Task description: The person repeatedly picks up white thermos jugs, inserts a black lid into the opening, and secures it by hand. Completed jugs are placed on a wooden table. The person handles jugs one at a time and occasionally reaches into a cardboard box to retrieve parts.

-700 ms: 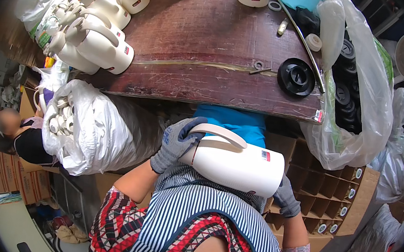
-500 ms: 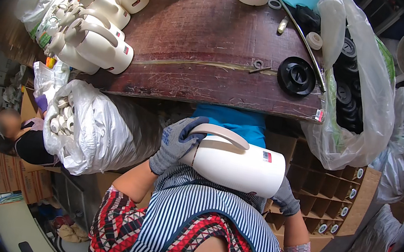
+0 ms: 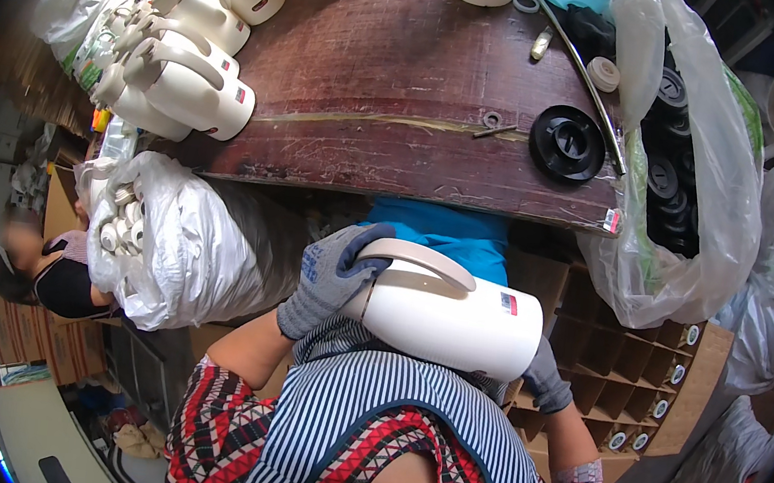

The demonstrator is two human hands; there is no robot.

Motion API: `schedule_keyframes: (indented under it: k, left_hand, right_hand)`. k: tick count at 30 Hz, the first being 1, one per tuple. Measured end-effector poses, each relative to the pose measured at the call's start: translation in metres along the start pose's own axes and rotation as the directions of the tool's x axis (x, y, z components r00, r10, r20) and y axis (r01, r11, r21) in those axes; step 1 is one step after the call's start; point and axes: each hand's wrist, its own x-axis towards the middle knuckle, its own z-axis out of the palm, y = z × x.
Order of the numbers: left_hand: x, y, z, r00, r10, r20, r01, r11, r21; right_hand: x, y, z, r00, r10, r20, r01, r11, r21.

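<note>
A white vacuum jug (image 3: 454, 321) with a beige handle lies on its side across my lap, its base toward the right. My left hand (image 3: 333, 278), in a grey knit glove, is closed round the jug's top end, by the handle's upper root. At the base end is my right hand (image 3: 547, 378), also gloved. Its fingers curl behind the base and are partly hidden there, so the jug rests between both hands. A black round part (image 3: 567, 145) lies on the table just beyond, with a small grey ring (image 3: 491, 120) and a short rod (image 3: 495, 132) beside it.
Several matching jugs (image 3: 199, 91) stand at the left of the dark wooden table (image 3: 358, 76). A white sack (image 3: 186, 247) of pale parts sits below them. At right are a clear bag (image 3: 701, 249) of black parts and a divided carton (image 3: 626, 364). A co-worker (image 3: 68, 277) is at far left.
The jug and both my hands have shifted slightly; my grip looks the same. At far left, the co-worker has moved, and the purple-gloved hand no longer shows.
</note>
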Motion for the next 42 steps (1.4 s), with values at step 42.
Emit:
schedule_keyframes:
  k: [42]
  left_hand:
    - [-0.001,-0.07,0.036,0.839,-0.33,0.433,0.407,-0.148,-0.901]
  right_hand:
    - [0.163,-0.104,-0.082,0.43,-0.362,-0.827,0.319,0.918,-0.236]
